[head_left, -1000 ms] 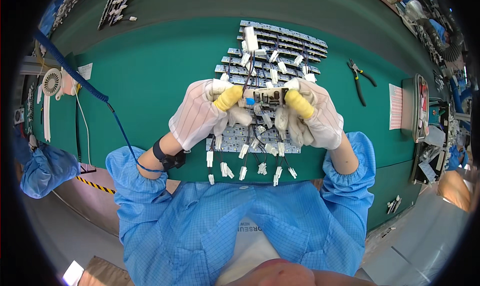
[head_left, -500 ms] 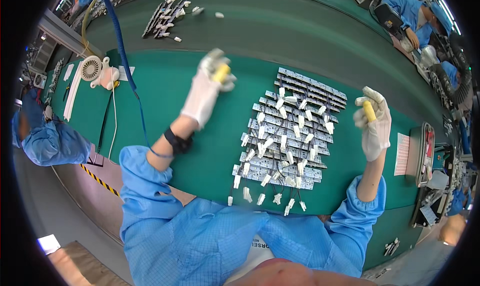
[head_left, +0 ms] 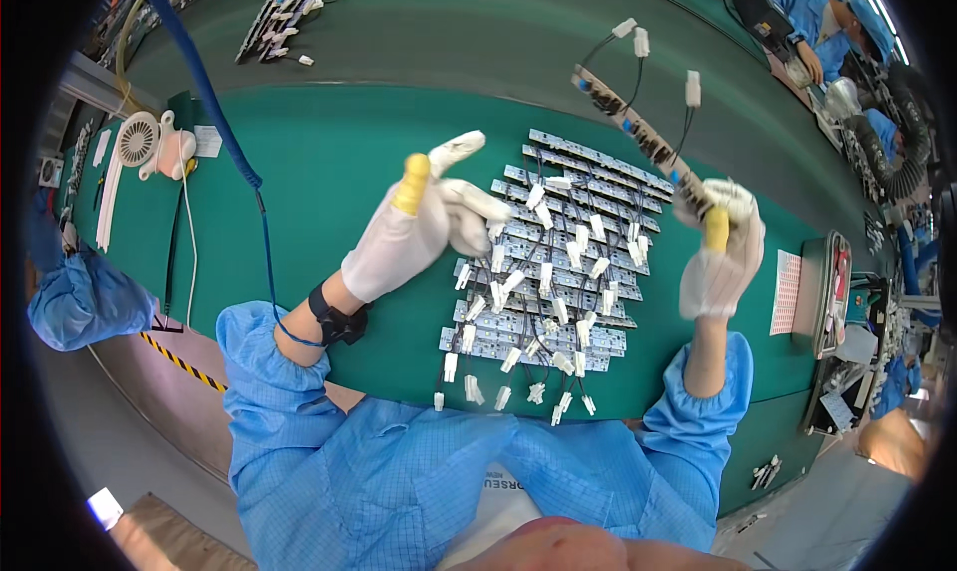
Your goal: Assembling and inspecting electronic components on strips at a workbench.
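Note:
My right hand (head_left: 720,247), in a white glove with a yellow cover on the thumb, grips one end of a narrow circuit board strip (head_left: 648,142). The strip is raised and slants away to the far left, its component side showing. Thin dark wires with white plug connectors (head_left: 693,89) stick out from it. Left of the laid-out board strips (head_left: 601,162), my left hand (head_left: 419,217) is open, thumb and index finger stretched out, holding nothing. Its lower fingertips are close to the strips; whether they touch cannot be told. Those strips lie in overlapping rows with white connectors on top.
On the green table (head_left: 299,152), a small fan (head_left: 140,139) stands at the far left, near a hanging blue coiled cable (head_left: 204,82). More strips (head_left: 279,17) lie on the dark belt beyond. A metal tray (head_left: 822,292) and red-white sheet (head_left: 786,292) are at right.
My right hand, which showed no strip before, now holds one up. My left hand has come nearer to me and closer to the laid-out strips. The view has shifted slightly.

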`<state>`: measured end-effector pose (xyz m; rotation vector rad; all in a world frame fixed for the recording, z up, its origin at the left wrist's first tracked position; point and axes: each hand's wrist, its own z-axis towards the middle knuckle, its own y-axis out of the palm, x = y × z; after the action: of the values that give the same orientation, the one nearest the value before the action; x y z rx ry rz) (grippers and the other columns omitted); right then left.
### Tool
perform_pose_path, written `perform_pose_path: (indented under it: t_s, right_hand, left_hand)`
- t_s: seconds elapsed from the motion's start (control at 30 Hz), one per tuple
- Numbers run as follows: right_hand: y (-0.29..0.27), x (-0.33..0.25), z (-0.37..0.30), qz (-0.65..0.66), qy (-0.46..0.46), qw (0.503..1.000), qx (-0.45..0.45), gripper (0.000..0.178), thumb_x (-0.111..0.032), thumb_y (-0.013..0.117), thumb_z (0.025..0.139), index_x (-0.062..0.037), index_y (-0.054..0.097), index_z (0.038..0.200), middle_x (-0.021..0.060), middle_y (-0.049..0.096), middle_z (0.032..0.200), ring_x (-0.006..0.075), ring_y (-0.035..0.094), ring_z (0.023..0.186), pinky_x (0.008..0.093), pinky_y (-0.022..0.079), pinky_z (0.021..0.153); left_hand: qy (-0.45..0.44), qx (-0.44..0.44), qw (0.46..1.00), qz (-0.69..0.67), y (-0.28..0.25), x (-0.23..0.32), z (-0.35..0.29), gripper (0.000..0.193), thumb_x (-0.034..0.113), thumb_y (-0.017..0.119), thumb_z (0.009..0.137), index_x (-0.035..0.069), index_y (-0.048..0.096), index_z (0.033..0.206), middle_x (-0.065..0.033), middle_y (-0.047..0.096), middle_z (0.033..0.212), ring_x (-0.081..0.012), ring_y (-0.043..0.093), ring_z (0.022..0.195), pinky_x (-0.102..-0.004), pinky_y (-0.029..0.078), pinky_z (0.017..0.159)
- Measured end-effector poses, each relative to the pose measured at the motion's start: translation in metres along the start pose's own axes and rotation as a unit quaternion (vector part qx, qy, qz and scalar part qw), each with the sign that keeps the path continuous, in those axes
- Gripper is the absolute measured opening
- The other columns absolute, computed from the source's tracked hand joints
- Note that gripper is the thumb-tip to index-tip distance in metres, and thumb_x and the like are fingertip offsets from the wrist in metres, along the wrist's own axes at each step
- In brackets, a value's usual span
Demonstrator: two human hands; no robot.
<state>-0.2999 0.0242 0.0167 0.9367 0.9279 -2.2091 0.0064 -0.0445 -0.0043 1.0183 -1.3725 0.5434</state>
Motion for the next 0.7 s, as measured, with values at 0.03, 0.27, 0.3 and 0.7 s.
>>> perform_pose_path:
  t_s: [0.03, 0.27, 0.3, 0.7]
  right_hand:
    - [0.001, -0.009, -0.006, -0.045, -0.109, 0.993, -0.028, 0.014, 0.008, 0.051, 0.082, 0.0014, 0.059, 0.091, 0.0149, 0.059, 0.102, 0.0254, 0.06, 0.089, 0.0363, 0.05, 0.079]
    - [0.006, -0.043, -0.025, 0.341, 0.197, 0.882, -0.258, 0.047, -0.018, 0.073, 0.078, 0.0023, 0.051, 0.114, 0.0162, 0.055, 0.111, 0.0242, 0.061, 0.094, 0.0331, 0.052, 0.077]
    - [0.006, -0.046, -0.018, 0.351, 0.236, 0.859, -0.29, 0.06, -0.023, 0.073, 0.079, 0.004, 0.042, 0.123, 0.0162, 0.05, 0.117, 0.0228, 0.06, 0.097, 0.0339, 0.053, 0.082]
    - [0.004, -0.028, -0.014, 0.271, 0.153, 0.934, -0.174, 0.039, -0.026, 0.058, 0.09, 0.0048, 0.05, 0.113, 0.0104, 0.065, 0.084, 0.0117, 0.062, 0.06, 0.0188, 0.046, 0.051]
  left_hand:
    - [-0.027, -0.039, 0.99, -0.136, 0.007, 0.002, -0.003, 0.084, 0.068, 0.038, 0.085, 0.001, 0.035, 0.136, -0.0143, 0.063, 0.103, -0.0147, 0.059, 0.068, -0.0286, 0.05, 0.068]
    - [0.002, -0.072, 0.996, -0.048, -0.002, 0.006, -0.011, 0.052, 0.042, 0.046, 0.095, 0.002, 0.047, 0.128, -0.0053, 0.064, 0.078, -0.008, 0.051, 0.054, -0.0189, 0.041, 0.047]
    - [0.004, -0.059, 0.998, 0.003, 0.001, 0.009, -0.014, 0.051, 0.041, 0.048, 0.094, 0.001, 0.048, 0.126, -0.0059, 0.064, 0.081, -0.0087, 0.053, 0.058, -0.0211, 0.042, 0.05]
    - [0.109, -0.022, 0.994, 0.015, 0.009, 0.016, -0.023, 0.065, 0.026, 0.076, 0.073, -0.004, 0.048, 0.123, -0.0108, 0.062, 0.097, -0.0162, 0.061, 0.09, -0.0288, 0.049, 0.083]
